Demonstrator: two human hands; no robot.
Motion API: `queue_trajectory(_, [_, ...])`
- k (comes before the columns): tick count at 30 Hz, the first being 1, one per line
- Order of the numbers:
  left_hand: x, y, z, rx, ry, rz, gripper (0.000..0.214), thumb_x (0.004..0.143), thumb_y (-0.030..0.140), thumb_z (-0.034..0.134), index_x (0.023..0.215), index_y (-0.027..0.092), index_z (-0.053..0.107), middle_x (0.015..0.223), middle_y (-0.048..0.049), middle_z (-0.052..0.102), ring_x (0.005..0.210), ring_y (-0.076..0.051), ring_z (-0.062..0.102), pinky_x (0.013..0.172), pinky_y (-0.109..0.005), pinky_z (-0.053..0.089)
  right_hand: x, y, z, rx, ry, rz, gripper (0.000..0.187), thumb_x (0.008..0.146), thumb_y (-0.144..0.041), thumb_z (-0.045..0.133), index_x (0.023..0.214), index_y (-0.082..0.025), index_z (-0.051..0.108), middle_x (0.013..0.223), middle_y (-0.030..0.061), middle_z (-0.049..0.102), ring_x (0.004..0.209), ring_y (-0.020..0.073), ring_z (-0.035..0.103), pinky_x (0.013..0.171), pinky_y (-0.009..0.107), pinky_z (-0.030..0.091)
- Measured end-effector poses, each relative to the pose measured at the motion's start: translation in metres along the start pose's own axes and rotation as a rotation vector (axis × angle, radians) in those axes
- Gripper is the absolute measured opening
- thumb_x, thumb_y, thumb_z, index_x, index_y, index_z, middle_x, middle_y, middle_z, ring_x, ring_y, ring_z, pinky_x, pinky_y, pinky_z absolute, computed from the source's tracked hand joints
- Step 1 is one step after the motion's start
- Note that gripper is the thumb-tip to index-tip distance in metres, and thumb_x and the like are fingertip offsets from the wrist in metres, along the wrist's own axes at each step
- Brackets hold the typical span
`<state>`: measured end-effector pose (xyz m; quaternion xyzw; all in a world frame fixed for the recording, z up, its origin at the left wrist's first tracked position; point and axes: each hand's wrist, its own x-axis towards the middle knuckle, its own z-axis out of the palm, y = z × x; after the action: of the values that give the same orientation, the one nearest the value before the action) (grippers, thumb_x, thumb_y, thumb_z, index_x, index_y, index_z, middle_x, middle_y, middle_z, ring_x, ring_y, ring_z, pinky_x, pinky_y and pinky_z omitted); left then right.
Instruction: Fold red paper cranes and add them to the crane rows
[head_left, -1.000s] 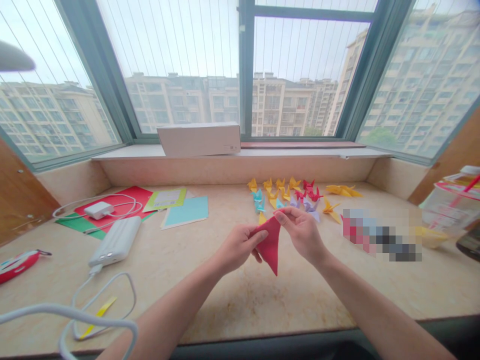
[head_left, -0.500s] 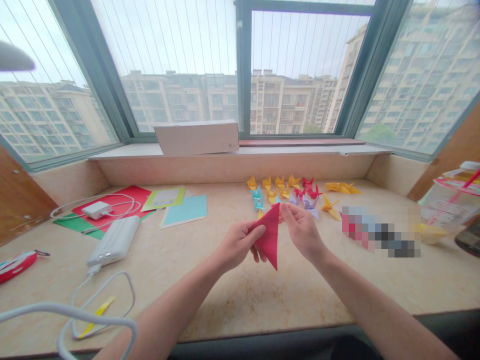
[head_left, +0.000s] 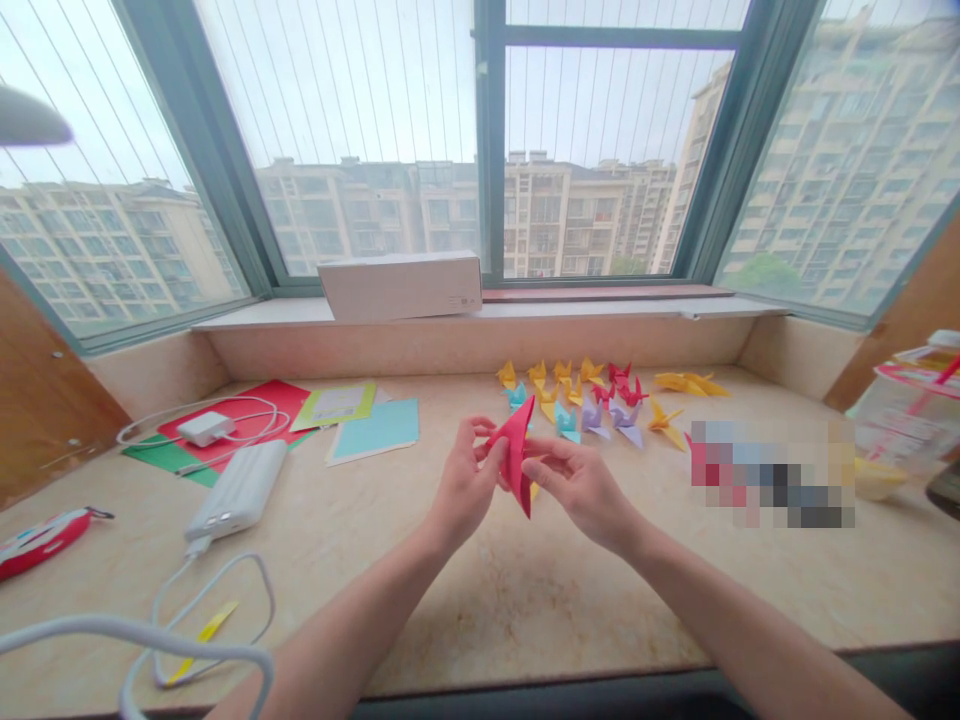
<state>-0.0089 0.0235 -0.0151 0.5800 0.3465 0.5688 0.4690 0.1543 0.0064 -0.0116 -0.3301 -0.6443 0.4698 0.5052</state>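
A folded red sheet of origami paper (head_left: pixel 517 455) is held up above the counter, its long edge running from a top point to a lower one. My left hand (head_left: pixel 471 475) pinches it from the left, thumb on the near face. From the right, my right hand (head_left: pixel 581 488) has thumb and fingers closed at the paper's right edge. Behind the hands stand folded paper cranes in rows: yellow ones (head_left: pixel 563 370), red ones (head_left: pixel 621 376), purple ones (head_left: pixel 625 422) and blue ones (head_left: pixel 567 424).
On the left lie a white power bank (head_left: pixel 238 490) with cables, a charger (head_left: pixel 205 429), and red (head_left: pixel 271 400) and blue (head_left: pixel 379 428) paper sheets. A white box (head_left: pixel 401 287) rests on the sill. At right are a blurred-out patch (head_left: pixel 772 470) and a plastic cup (head_left: pixel 904 410).
The red paper has turned and moved slightly left, now seen more edge-on. My right hand has slid from its top corner down to its right edge. The view has shifted slightly.
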Motion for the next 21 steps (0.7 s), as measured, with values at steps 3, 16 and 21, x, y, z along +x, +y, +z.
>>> queue_trajectory(3, [-0.002, 0.003, 0.002, -0.01, -0.058, -0.044, 0.033, 0.085, 0.046, 0.065, 0.091, 0.019, 0.048, 0.087, 0.0002, 0.058, 0.073, -0.016, 0.066, 0.052, -0.025, 0.055, 0.0, 0.0, 0.001, -0.023, 0.026, 0.006, 0.042, 0.083, -0.041, 0.072, 0.119, -0.019, 0.067, 0.101, 0.0098, 0.076, 0.088, 0.0239, 0.072, 0.084, 0.042, 0.057])
queue_trajectory(16, [-0.01, 0.02, 0.005, -0.152, -0.246, -0.135, 0.041, 0.081, 0.05, 0.071, 0.088, 0.019, 0.045, 0.084, -0.0019, 0.069, 0.077, -0.017, 0.07, 0.068, -0.027, 0.052, -0.001, -0.006, -0.005, 0.031, 0.004, 0.013, 0.044, 0.079, -0.04, 0.076, 0.117, -0.021, 0.066, 0.099, 0.0078, 0.076, 0.08, 0.0198, 0.073, 0.072, 0.032, 0.058])
queue_trajectory(21, [-0.011, 0.02, 0.005, -0.155, -0.229, -0.146, 0.036, 0.083, 0.047, 0.07, 0.088, 0.018, 0.049, 0.094, -0.0048, 0.07, 0.087, -0.02, 0.071, 0.072, -0.03, 0.054, -0.001, -0.01, -0.006, 0.01, -0.005, 0.007, 0.042, 0.081, -0.041, 0.074, 0.117, -0.022, 0.065, 0.1, 0.0077, 0.075, 0.083, 0.021, 0.073, 0.074, 0.035, 0.059])
